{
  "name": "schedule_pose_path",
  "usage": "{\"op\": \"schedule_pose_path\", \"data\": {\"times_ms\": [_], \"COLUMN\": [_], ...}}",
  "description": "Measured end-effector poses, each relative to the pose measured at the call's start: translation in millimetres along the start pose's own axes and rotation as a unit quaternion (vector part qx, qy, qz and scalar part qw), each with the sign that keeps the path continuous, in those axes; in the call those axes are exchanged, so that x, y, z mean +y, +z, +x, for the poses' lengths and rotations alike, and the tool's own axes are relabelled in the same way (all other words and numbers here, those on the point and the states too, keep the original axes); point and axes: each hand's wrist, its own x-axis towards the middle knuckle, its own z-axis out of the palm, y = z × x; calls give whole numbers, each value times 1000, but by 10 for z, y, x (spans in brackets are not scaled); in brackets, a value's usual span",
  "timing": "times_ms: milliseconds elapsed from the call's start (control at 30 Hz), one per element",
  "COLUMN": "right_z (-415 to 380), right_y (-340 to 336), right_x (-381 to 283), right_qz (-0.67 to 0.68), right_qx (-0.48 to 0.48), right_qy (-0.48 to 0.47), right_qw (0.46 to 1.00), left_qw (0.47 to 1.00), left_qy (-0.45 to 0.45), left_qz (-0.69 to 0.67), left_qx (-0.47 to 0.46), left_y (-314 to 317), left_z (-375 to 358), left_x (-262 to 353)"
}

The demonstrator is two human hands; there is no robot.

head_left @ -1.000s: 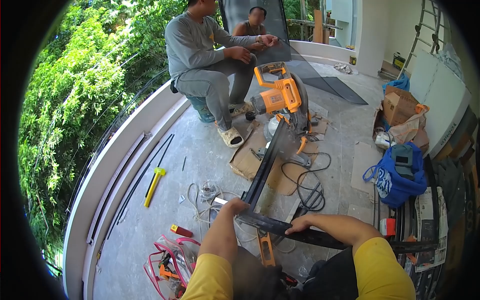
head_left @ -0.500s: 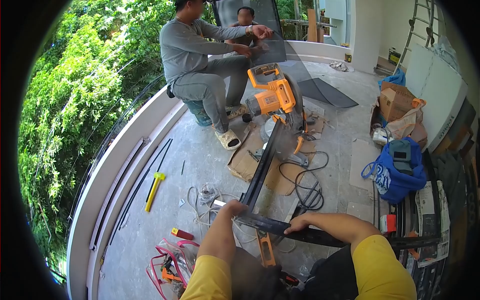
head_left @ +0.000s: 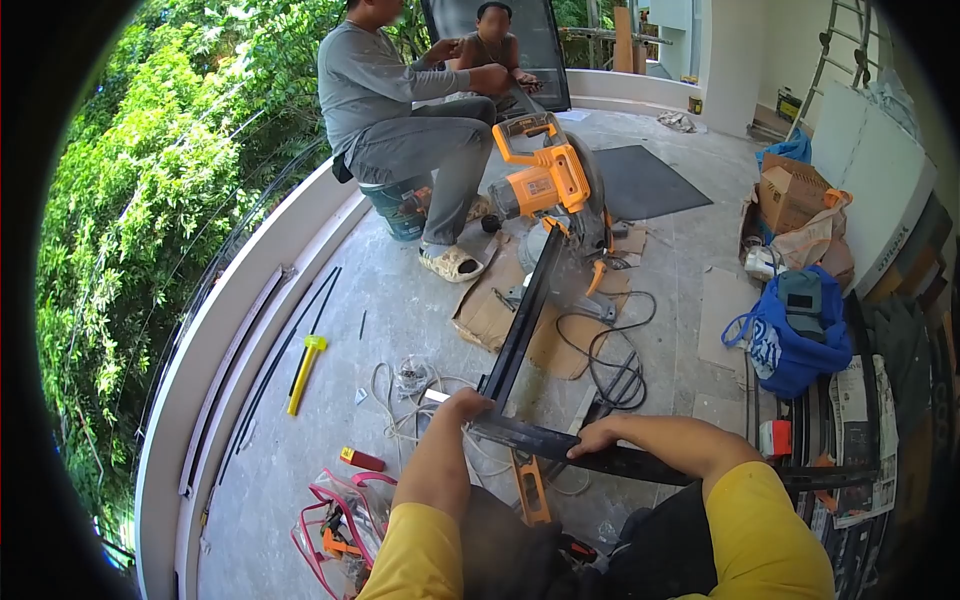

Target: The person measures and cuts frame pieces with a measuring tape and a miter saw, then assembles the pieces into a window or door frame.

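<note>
My left hand (head_left: pixel 468 406) grips the near end of a black metal frame, at the corner where two profiles meet. One long black profile (head_left: pixel 528 325) runs from that corner away to the orange miter saw (head_left: pixel 550 180). The other black profile (head_left: pixel 650 467) extends to the right across my lap. My right hand (head_left: pixel 597 437) is closed round this second profile, thumb on top. Just below the profile, an orange spirit level (head_left: pixel 531 488) stands near my legs. The saw's blade area is partly hidden behind its body.
Ahead, a person in grey (head_left: pixel 375 110) sits on a bucket (head_left: pixel 398 210); another person (head_left: pixel 492 50) crouches behind. A yellow hammer-shaped tool (head_left: pixel 306 375) and pink-edged clear bag (head_left: pixel 345 520) lie left. A coiled black cable (head_left: pixel 625 385) and blue bag (head_left: pixel 800 340) are right.
The person in grey has drawn back the outstretched arm, and the raised dark sheet now lies flat behind the saw. Both my hands keep their hold, almost still.
</note>
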Motion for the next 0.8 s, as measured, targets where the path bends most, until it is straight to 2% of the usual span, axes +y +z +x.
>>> {"op": "schedule_pose_path", "data": {"times_ms": [100, 533, 800], "right_z": [61, 75, 156], "right_y": [3, 16, 21], "right_x": [44, 58, 106], "right_qz": [13, 25, -8], "right_qx": [-2, -5, -4], "right_qy": [9, 8, 2], "right_qw": [1000, 1000, 1000], "left_qw": [999, 1000, 998], "left_qy": [-45, -19, -44], "left_qz": [15, 2, 25], "left_qx": [6, 15, -30], "left_y": [-5, 17, -47], "left_z": [-68, 34, -58], "left_x": [74, -14, 72]}}
